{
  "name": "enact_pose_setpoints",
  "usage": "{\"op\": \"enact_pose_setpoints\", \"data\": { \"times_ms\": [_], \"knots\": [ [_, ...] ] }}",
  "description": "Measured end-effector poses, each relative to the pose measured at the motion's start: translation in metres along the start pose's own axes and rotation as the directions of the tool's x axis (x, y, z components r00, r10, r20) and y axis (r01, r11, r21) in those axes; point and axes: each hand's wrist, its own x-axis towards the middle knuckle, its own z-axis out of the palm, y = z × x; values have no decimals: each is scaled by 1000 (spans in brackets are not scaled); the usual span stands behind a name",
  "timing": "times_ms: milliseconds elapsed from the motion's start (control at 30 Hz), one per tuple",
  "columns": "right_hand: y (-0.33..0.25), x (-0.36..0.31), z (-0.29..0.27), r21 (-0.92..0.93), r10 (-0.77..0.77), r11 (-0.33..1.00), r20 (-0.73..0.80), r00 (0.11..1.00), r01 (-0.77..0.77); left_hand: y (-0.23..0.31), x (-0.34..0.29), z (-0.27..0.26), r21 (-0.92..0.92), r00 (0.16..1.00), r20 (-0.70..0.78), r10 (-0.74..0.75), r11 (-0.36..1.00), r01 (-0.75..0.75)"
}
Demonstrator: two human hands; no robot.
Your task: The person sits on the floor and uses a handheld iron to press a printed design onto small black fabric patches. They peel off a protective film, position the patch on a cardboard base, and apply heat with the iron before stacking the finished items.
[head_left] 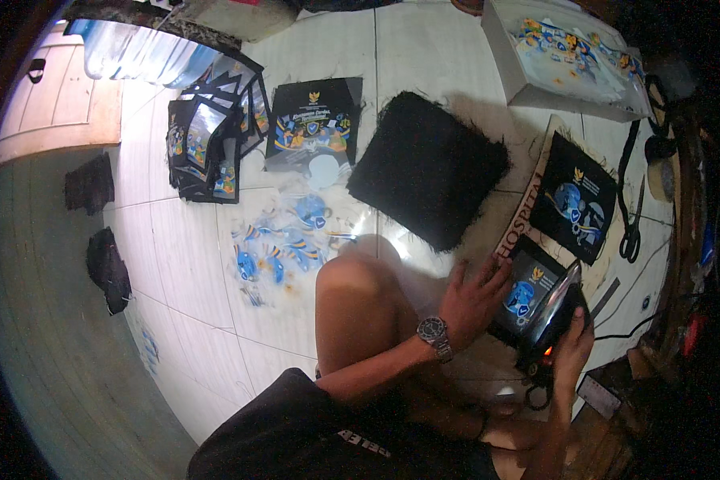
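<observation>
My right hand [574, 346] is wrapped round the handle of a clothes iron [554, 314] with a small orange light glowing near its back. The iron stands tilted at the right side of a black cloth piece [528, 272] with a coloured print. My left hand [474, 298], a metal watch on its wrist, lies with fingers stretched at the left edge of this piece. The printed piece rests on a cream cloth [549, 144] with lettering along its edge. Just beyond it lies a second printed black piece [578, 196]. The iron's soleplate is mostly hidden.
A stack of frayed black cloth squares [428, 170] lies ahead. Farther left are a printed sheet [314, 120], a pile of printed black pieces [208, 148] and scattered film cutouts [284, 240]. A white box [552, 100] and black scissors [634, 228] are on the right.
</observation>
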Motion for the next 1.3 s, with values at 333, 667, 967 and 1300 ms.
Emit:
{"op": "enact_pose_setpoints", "data": {
  "times_ms": [333, 667, 967, 1300],
  "knots": [
    [11, 7, -1, -10, -119, 993, -67, 991, 119, 1, 3, 3, 29, 1000, 8, -28, 999, 28],
    [-6, -17, 1, -61, -171, 984, -61, 983, 168, -4, -5, 1, -80, 1000, -28, 4, 997, -6],
    [24, -29, -10, -185, -76, 980, -51, 996, 65, -5, -3, 0, -51, 999, -46, 4, 999, -6],
    [31, -12, -7, -123, -154, 981, -49, 987, 147, 0, -4, 6, -91, 997, -77, -7, 996, 0]
  ]
}}
